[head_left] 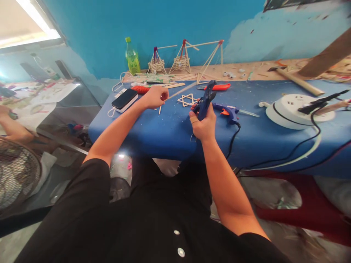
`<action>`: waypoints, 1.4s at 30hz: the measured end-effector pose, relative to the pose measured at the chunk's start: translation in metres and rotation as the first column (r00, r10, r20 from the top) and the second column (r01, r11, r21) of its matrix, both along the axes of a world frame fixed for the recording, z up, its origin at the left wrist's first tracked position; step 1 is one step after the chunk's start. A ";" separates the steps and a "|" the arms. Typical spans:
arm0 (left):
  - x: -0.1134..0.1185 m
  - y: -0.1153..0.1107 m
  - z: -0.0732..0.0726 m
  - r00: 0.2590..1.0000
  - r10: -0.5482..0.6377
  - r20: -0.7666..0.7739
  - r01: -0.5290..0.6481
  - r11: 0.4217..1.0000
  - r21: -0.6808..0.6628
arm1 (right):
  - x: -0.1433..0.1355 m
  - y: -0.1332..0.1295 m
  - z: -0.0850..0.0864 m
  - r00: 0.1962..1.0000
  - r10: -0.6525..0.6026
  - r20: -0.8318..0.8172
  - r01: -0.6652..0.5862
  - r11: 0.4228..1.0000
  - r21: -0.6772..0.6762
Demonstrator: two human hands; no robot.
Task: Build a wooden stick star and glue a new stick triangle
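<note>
Between the fingertips of my left hand (155, 98) is one end of a thin wooden stick (182, 90), which slants up to the right. My right hand (204, 126) is wrapped round a dark blue hand cutter (206, 100), held upright over the table. The stick's far end is near the cutter's head; I cannot tell whether they touch. Between my hands, a six-pointed star of sticks (188, 99) lies flat on the blue tabletop (161, 137). A blue glue gun (229, 112) with a clear glue stick lies right of my right hand. Behind the cutter lies an orange-handled tool (221, 87).
A phone (125, 98) rests on a white box at left. Stick models (180, 63) and a green bottle (132, 60) stand along the wall. A hammer (298, 82) and a round power strip (296, 109) with trailing cables sit at right. A fan (18, 171) and another person's arm (16, 126) are far left.
</note>
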State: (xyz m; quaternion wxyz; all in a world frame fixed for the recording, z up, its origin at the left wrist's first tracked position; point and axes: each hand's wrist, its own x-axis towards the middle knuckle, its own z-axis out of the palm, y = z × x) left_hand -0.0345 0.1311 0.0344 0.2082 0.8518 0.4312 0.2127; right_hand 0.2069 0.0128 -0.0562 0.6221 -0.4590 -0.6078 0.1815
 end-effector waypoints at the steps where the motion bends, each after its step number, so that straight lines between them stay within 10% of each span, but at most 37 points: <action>1: 0.001 0.006 0.004 0.996 -0.058 -0.067 0.058 0.998 0.001 | 0.000 0.000 -0.001 1.000 0.006 -0.009 -0.006 1.000 0.007; 11: -0.015 0.026 -0.005 0.856 -0.330 -0.398 0.354 0.935 -0.014 | 0.002 0.009 -0.011 0.982 0.051 -0.183 -0.042 0.998 0.055; 22: -0.021 0.032 0.005 0.880 -0.398 -0.260 0.415 0.910 0.013 | 0.002 0.007 -0.008 0.960 0.068 -0.270 -0.062 0.998 0.030; 26: -0.016 0.008 0.010 0.942 -0.303 0.147 0.310 0.950 -0.027 | 0.000 0.007 0.000 0.920 0.039 -0.391 -0.031 0.999 0.027; 30: -0.004 -0.050 -0.001 0.793 0.016 0.609 0.238 0.912 -0.334 | -0.007 -0.001 0.014 0.873 0.102 -0.477 -0.119 0.993 -0.007; 35: 0.006 -0.112 -0.021 0.695 0.278 0.663 0.229 0.789 -0.570 | -0.031 -0.021 0.036 0.877 0.252 -0.409 -0.310 0.947 -0.079; 42: 0.002 -0.139 -0.035 0.676 0.367 0.639 0.151 0.779 -0.608 | -0.062 -0.033 0.038 0.877 0.169 -0.450 -0.317 0.907 -0.277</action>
